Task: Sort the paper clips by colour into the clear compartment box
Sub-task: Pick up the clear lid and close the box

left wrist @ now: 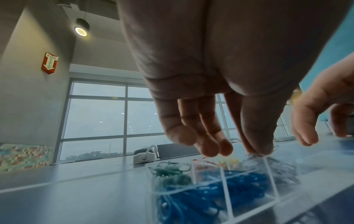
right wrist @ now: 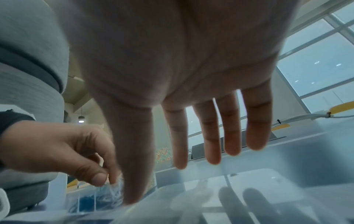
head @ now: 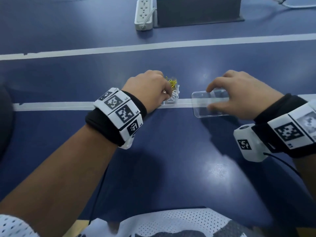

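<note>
The clear compartment box (head: 177, 88) sits on the blue table under my left hand (head: 168, 95). Yellow clips (head: 172, 82) and white clips (head: 174, 97) show beside the fingers. In the left wrist view the box (left wrist: 191, 189) holds green clips (left wrist: 172, 172), blue clips (left wrist: 210, 194) and white clips (left wrist: 277, 168) in separate compartments. My left hand (left wrist: 262, 151) pinches white clips with thumb and forefinger above their compartment. To the right, my right hand (head: 212, 98) grips the clear lid (head: 201, 103) by its edges, and in the right wrist view its fingers spread over the lid (right wrist: 268, 181).
A white power strip (head: 143, 12) and a dark upright panel (head: 198, 11) stand at the far side of the table. White tape lines (head: 153, 47) cross the blue surface. A white cable (head: 299, 6) lies at the back right.
</note>
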Motion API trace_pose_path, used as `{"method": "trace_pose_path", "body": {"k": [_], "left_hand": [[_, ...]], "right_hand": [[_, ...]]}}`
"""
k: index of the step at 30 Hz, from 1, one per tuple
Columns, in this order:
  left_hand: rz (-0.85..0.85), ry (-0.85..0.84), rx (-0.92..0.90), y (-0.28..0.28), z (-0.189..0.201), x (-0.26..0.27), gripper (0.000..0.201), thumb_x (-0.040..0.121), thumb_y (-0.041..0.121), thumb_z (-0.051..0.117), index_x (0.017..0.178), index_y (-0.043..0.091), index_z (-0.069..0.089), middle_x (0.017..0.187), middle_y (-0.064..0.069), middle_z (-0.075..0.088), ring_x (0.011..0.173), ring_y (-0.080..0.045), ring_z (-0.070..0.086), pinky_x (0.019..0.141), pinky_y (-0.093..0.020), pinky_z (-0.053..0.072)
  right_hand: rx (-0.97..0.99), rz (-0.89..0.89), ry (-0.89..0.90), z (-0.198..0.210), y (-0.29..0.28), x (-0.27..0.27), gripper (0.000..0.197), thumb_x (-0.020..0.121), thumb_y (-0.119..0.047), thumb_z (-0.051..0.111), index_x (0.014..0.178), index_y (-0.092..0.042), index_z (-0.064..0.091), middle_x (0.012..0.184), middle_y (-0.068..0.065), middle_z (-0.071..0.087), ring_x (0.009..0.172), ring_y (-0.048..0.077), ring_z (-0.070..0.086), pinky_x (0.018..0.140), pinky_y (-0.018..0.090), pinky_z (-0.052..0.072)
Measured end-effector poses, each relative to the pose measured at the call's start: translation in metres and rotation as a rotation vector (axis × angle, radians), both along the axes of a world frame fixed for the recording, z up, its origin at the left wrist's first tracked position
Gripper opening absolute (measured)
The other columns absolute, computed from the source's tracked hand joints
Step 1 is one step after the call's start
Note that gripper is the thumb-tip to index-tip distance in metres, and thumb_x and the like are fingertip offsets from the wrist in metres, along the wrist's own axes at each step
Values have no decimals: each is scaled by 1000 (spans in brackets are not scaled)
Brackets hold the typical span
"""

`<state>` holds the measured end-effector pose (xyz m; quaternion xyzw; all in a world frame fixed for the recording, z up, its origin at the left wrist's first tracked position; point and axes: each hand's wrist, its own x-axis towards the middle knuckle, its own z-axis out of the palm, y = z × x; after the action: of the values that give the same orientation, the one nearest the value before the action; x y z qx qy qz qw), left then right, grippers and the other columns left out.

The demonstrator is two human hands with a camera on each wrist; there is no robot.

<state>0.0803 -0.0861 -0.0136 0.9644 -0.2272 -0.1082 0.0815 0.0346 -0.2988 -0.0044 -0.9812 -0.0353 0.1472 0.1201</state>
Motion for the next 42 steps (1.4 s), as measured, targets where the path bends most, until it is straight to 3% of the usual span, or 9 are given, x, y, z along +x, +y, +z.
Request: {"method": "trace_pose_path", "body": {"k": [5,10,14,18,25,33,36,39,42], "left_hand": [[82,-4,-194,21,0,-5,27,87,35,59,113,31,64,107,0,56,93,-22,56,88,-43,50],[222,102,-166,62,1,-10,82,70,41,77,139,31,35,135,-4,40,121,-22,46,103,-38,41],[331,214,-45,89,-3,-7,113,60,39,85,147,27,14,147,-8,33,133,-25,38,108,-37,33],[319,219,26,92,-7,-4,110,58,42,85,145,24,20,141,-9,45,130,-27,43,106,-38,36],[267,215,87,93,-8,-3,80,62,48,79,132,24,47,126,-6,49,118,-26,49,100,-38,43],[255,214,142,92,-9,2,81,62,51,79,131,24,48,126,-5,48,117,-26,50,96,-37,43],[247,217,162,91,-9,3,83,61,52,79,133,28,44,124,-5,48,113,-28,52,93,-38,46],[224,225,187,90,-7,4,98,62,52,78,143,42,23,124,-7,47,112,-33,52,92,-41,48],[200,229,215,88,-5,4,105,64,53,77,143,52,7,124,-9,45,109,-36,52,91,-44,49]], "right_hand": [[-92,55,148,-2,-7,-9,65,65,-40,77,124,-36,49,130,-3,42,122,22,37,100,42,41],[-128,47,97,-2,-8,-6,52,66,-31,78,113,-30,55,118,1,52,108,26,44,93,38,42],[-80,23,17,11,4,5,52,69,-33,77,115,-28,55,115,5,51,111,28,47,87,33,36],[21,95,-73,20,40,20,54,70,-35,77,118,-28,55,119,5,49,114,25,47,91,30,36],[22,227,-76,8,95,46,52,72,-33,75,120,-26,56,120,6,51,108,25,50,85,29,38],[-2,245,-48,2,102,52,49,73,-32,72,120,-27,57,120,6,51,107,24,50,82,28,36],[0,248,-51,0,103,51,48,74,-32,71,120,-27,57,120,6,51,107,25,50,84,29,38],[-4,242,-60,-1,102,50,47,75,-31,70,120,-27,57,119,7,52,107,25,50,81,27,36],[4,231,-60,1,101,49,47,73,-33,73,117,-26,59,116,7,53,96,21,46,81,27,36]]}}
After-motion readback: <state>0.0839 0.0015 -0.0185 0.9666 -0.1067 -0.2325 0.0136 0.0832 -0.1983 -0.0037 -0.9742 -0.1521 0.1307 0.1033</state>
